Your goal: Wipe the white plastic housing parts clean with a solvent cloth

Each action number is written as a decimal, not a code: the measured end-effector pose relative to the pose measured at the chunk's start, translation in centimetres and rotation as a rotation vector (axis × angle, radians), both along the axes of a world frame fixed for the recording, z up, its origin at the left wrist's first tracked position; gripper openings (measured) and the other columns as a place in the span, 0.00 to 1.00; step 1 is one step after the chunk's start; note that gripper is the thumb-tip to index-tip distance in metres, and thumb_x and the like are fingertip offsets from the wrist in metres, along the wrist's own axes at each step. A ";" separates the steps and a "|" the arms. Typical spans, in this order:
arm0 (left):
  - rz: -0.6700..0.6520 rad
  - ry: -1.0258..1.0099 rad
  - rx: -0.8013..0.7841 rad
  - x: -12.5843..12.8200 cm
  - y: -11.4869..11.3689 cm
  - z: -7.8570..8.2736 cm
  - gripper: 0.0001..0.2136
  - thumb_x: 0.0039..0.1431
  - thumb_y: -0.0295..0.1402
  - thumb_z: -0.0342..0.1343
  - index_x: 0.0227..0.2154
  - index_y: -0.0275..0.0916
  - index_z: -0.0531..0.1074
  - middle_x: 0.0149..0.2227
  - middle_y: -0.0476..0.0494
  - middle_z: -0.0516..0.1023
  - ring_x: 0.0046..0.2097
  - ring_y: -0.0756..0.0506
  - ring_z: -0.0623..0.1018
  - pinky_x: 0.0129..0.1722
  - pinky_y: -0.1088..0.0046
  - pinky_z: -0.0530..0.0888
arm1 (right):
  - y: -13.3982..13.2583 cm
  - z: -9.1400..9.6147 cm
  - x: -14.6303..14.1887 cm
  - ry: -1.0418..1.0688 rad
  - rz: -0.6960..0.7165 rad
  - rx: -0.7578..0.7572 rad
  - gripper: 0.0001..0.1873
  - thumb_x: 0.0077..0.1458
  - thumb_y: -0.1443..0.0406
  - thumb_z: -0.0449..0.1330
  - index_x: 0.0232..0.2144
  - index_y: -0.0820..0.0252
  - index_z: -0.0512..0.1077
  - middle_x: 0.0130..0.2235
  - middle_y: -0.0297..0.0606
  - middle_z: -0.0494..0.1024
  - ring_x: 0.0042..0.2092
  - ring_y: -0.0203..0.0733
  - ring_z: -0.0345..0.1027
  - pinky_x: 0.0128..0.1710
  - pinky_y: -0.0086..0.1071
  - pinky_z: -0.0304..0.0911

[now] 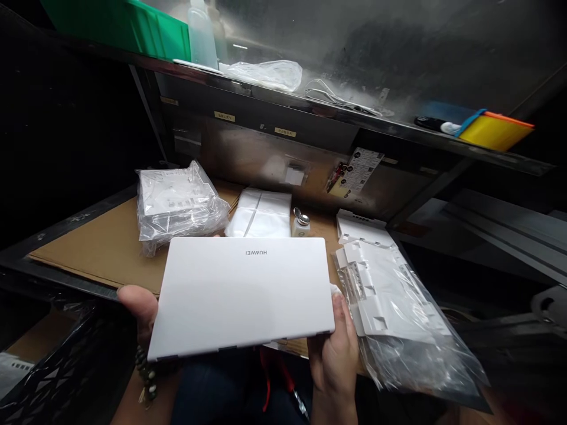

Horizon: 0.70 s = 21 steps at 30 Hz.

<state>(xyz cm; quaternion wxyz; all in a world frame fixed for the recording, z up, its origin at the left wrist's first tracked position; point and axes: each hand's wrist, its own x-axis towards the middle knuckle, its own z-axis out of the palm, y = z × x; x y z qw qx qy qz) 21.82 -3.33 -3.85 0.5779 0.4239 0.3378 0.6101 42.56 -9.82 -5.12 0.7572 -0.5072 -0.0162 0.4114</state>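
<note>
A flat white plastic cover (243,295) marked HUAWEI, its lettering upside down to me, is held tilted in front of me. My right hand (339,348) grips its right edge, with a bit of white material, perhaps cloth, by the fingers. At the left edge is my left hand (140,310), thumb stuck out to the side and the other fingers hidden behind the cover, supporting it. Beyond the cover lie a plastic-wrapped stack of white parts (177,198), a pile of white bags (261,211) and a small pump bottle (301,224).
White plastic housings in a clear bag (390,295) lie at the right, near another white housing (363,227). Cardboard (101,248) covers the bench. Overhead, a metal shelf (266,94) carries a green bin (128,26), bottles and a yellow container (496,130). A red-handled tool (286,378) is below.
</note>
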 end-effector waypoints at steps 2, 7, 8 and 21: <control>0.014 -0.100 -0.070 -0.5 0.2 -0.4 0.36 0.61 0.69 0.34 0.28 0.51 0.80 0.15 0.56 0.78 0.25 0.46 0.83 0.32 0.73 0.81 | 0.1 -0.2 0.1 -0.014 -0.004 0.003 0.35 0.46 0.47 0.74 0.53 0.54 0.75 0.50 0.35 0.81 0.53 0.44 0.74 0.44 0.31 0.75; -0.219 0.072 -0.345 -2.8 1.6 -1.3 0.31 0.46 0.61 0.67 0.39 0.36 0.81 0.29 0.40 0.86 0.37 0.34 0.86 0.32 0.63 0.84 | 0.2 -1.6 1.7 -0.289 0.037 0.215 0.22 0.60 0.48 0.64 0.48 0.55 0.72 0.38 0.33 0.79 0.37 0.37 0.73 0.34 0.29 0.70; -0.224 0.129 -0.406 -3.2 1.7 -1.3 0.30 0.43 0.55 0.72 0.41 0.35 0.80 0.33 0.39 0.86 0.38 0.33 0.86 0.32 0.63 0.84 | 0.2 -1.9 2.1 -0.363 0.038 0.253 0.19 0.62 0.49 0.62 0.47 0.55 0.71 0.37 0.32 0.78 0.34 0.35 0.72 0.33 0.29 0.68; -0.198 0.721 0.487 -2.5 0.7 0.9 0.09 0.61 0.35 0.64 0.44 0.53 0.83 0.43 0.48 0.87 0.44 0.43 0.85 0.45 0.76 0.81 | -0.8 -1.7 4.6 -0.686 -0.040 0.201 0.12 0.67 0.54 0.58 0.46 0.54 0.70 0.39 0.33 0.77 0.35 0.34 0.69 0.36 0.31 0.67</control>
